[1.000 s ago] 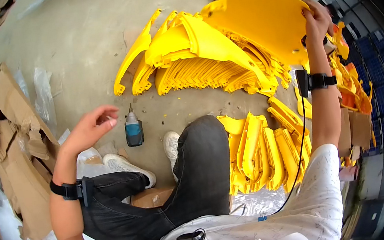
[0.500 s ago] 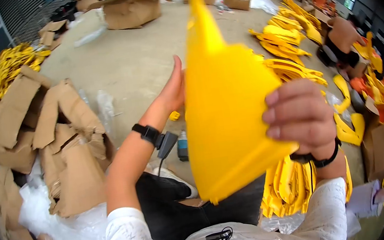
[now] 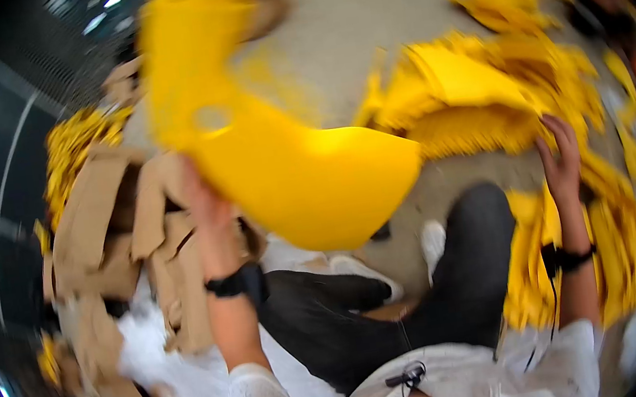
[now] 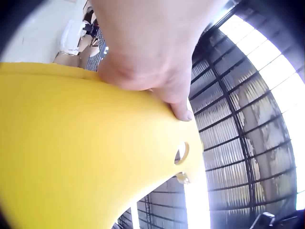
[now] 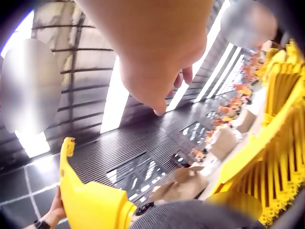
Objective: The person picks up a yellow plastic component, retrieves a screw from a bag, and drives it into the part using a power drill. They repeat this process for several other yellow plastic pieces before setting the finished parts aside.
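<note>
A grey floor [image 3: 348, 58] is backed by a dark ribbed wall [image 5: 100, 160]. A large curved yellow plastic panel [image 3: 307, 176] is gripped at its edge by the left hand [image 4: 147, 52], close to a holed end; one digit is laid over its face, and the others are hidden. The panel is held up off the floor and is stretched from that hand toward the right hand [image 3: 561, 154], well apart from it. The right hand is raised, unloaded, with its fingers loosely bent. Below and between the hands, bent legs are covered by dark jeans [image 3: 480, 273]. Below the right hand, a row of yellow moulded parts [image 3: 534, 250] is packed closely together; just past its fingers, on the left-hand side, a stack of curved yellow panels [image 3: 472, 86] is lined up on the floor. Below the left hand, white plastic sheeting [image 3: 198, 383] is bunched, and outward of it torn brown cardboard [image 3: 88, 221] is heaped. Farther off, beyond the cardboard, a pile of yellow pieces [image 3: 84, 157] is seen.
</note>
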`<state>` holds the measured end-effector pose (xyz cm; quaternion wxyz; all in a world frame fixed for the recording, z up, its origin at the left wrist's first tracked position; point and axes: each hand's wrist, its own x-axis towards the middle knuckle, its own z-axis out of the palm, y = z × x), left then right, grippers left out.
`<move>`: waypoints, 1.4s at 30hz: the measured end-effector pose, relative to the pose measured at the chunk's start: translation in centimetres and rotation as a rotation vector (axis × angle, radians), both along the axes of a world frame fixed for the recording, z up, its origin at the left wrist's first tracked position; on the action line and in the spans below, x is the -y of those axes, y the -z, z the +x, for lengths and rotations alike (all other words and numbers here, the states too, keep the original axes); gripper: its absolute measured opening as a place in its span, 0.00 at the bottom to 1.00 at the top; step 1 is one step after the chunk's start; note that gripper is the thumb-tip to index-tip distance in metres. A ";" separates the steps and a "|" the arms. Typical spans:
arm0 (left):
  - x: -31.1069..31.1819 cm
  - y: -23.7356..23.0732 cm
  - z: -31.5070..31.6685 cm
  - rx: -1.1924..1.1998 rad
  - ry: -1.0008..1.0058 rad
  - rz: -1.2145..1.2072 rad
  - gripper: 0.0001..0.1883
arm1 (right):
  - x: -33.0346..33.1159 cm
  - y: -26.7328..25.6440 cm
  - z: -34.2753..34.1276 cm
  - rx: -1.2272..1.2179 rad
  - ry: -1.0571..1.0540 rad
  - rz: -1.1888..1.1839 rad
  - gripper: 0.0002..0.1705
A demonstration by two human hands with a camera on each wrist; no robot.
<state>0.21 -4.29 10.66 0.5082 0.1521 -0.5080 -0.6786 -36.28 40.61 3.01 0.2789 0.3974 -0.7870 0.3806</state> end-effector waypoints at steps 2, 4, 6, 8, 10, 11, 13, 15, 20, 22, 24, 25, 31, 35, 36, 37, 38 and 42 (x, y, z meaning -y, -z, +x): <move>-2.9 -0.3 1.7 0.047 0.166 0.253 0.35 | -5.5 7.9 -1.8 0.216 0.216 -0.152 0.17; -5.1 1.4 2.2 -0.017 0.214 0.217 0.38 | -12.1 14.1 -1.5 0.407 0.405 -0.195 0.14; -7.6 4.0 2.1 0.014 0.116 0.192 0.39 | -18.7 19.5 -0.1 0.438 0.671 -0.098 0.14; -9.9 6.6 1.4 0.050 0.048 0.229 0.39 | -23.6 23.5 1.9 0.509 0.855 -0.024 0.14; -11.6 8.8 0.7 0.142 -0.020 0.077 0.38 | -26.9 26.8 3.5 0.611 0.989 0.046 0.15; -11.6 9.2 0.8 0.143 -0.008 0.083 0.38 | -27.1 27.7 4.5 0.656 1.039 0.078 0.15; -12.4 10.1 0.0 0.274 -0.008 0.018 0.40 | -27.7 29.8 5.3 0.798 1.168 0.167 0.19; -13.2 10.5 -0.9 0.307 0.046 0.038 0.38 | -28.0 31.9 5.2 0.991 1.114 0.359 0.26; -15.5 14.2 -2.5 0.331 0.177 0.177 0.33 | -24.1 34.9 5.8 0.820 0.916 0.821 0.43; -16.0 14.8 -3.7 0.372 0.295 0.145 0.30 | -23.1 37.3 4.7 0.816 1.055 0.774 0.51; -16.0 15.6 -4.4 0.390 0.370 0.182 0.26 | -22.2 37.9 4.0 0.860 1.068 0.756 0.57; -16.3 15.8 -4.4 0.405 0.398 0.236 0.25 | -22.3 38.2 3.8 0.859 1.041 0.777 0.59; -17.0 15.3 -5.6 0.645 0.471 0.200 0.24 | -23.0 39.2 2.5 0.992 1.148 0.676 0.60; -16.9 13.6 -6.3 0.659 0.480 0.097 0.26 | -24.8 37.4 3.6 0.742 0.958 0.350 0.52; -17.2 13.2 -6.5 0.623 0.452 0.073 0.28 | -25.5 36.9 3.9 0.703 0.909 0.308 0.49; -16.8 13.4 -6.3 0.567 0.428 0.044 0.28 | -26.9 37.3 4.0 0.684 0.884 0.311 0.44; -16.2 14.0 -5.8 0.621 0.435 0.003 0.28 | -27.9 37.8 4.1 0.656 0.858 0.313 0.40; -17.3 12.6 -7.1 0.509 0.391 -0.049 0.28 | -27.4 31.3 4.7 0.730 0.778 -0.069 0.21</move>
